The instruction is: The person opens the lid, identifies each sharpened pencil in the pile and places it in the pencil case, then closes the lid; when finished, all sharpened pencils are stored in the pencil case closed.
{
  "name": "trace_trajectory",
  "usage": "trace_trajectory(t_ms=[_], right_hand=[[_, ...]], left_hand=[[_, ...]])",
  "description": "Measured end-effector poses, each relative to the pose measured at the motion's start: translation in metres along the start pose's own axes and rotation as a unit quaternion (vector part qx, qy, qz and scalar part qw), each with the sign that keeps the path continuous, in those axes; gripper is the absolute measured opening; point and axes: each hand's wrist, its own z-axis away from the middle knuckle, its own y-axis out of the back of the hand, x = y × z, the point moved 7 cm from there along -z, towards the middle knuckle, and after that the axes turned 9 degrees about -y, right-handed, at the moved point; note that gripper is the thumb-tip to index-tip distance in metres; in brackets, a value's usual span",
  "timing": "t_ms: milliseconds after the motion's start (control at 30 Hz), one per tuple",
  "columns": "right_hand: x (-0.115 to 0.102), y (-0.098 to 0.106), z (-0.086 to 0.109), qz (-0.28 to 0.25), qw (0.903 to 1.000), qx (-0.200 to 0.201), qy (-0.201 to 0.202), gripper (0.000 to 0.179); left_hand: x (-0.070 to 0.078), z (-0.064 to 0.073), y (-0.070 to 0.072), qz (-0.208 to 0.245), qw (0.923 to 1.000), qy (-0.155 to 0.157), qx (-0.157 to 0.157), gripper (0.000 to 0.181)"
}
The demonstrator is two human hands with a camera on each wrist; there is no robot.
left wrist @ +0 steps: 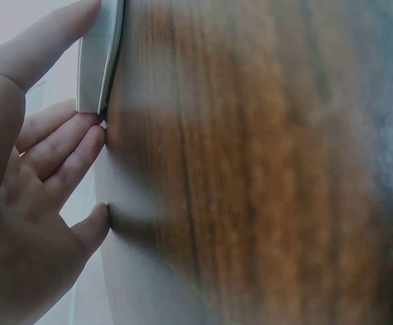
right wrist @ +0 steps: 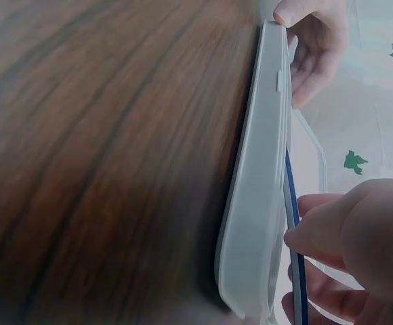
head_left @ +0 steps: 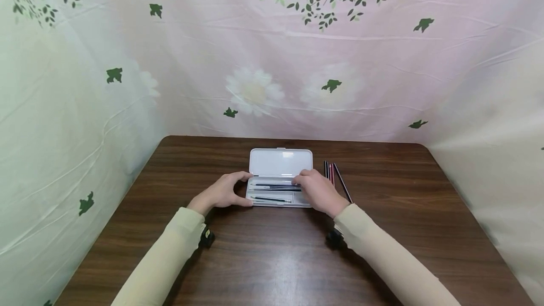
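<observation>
A white pencil case [head_left: 276, 205] lies with its lid [head_left: 278, 164] folded back on the table. Several dark pencils [head_left: 272, 185] rest in its back part, and a green pencil [head_left: 272, 199] in its front slot. My left hand [head_left: 221, 192] holds the case's left end, thumb at the front corner and fingers at the back one. Over the right end, my right hand [head_left: 318, 190] pinches a dark blue pencil [right wrist: 293, 196] between thumb and fingers. That pencil slants along the case's open top in the right wrist view, its far end hidden behind the wall.
Several pencils [head_left: 331, 174], dark ones and a red one, lie on the brown wooden table [head_left: 272, 249] just right of the case. One dark pencil [head_left: 342, 182] lies slanted beside them, partly behind the right wrist. A patterned cloth [head_left: 280, 60] hangs behind the table.
</observation>
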Motion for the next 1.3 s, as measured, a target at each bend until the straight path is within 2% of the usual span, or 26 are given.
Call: trace_trajectory(t_ms=[367, 667, 833, 1000, 1300], right_hand=[[-0.017, -0.009, -0.016, -0.032, 0.9992, -0.023, 0.011, 0.033], [-0.025, -0.015, -0.023, -0.056, 0.9979, -0.015, 0.031, 0.029], [-0.022, -0.015, -0.021, -0.053, 0.9983, -0.016, 0.018, 0.021], [-0.015, -0.009, -0.016, -0.051, 0.9986, -0.008, 0.006, 0.024], [0.002, 0.003, 0.000, -0.041, 0.9991, 0.009, 0.010, 0.024]], left_hand=[[0.000, 0.000, 0.000, 0.000, 1.0000, 0.000, 0.001, 0.087], [0.000, 0.001, 0.001, 0.004, 1.0000, 0.003, 0.000, 0.086], [0.001, 0.000, 0.001, -0.002, 1.0000, 0.003, -0.003, 0.087], [0.002, 0.000, 0.001, -0.002, 1.0000, 0.002, -0.001, 0.087], [0.001, 0.000, 0.000, -0.003, 1.0000, 0.002, -0.002, 0.088]])
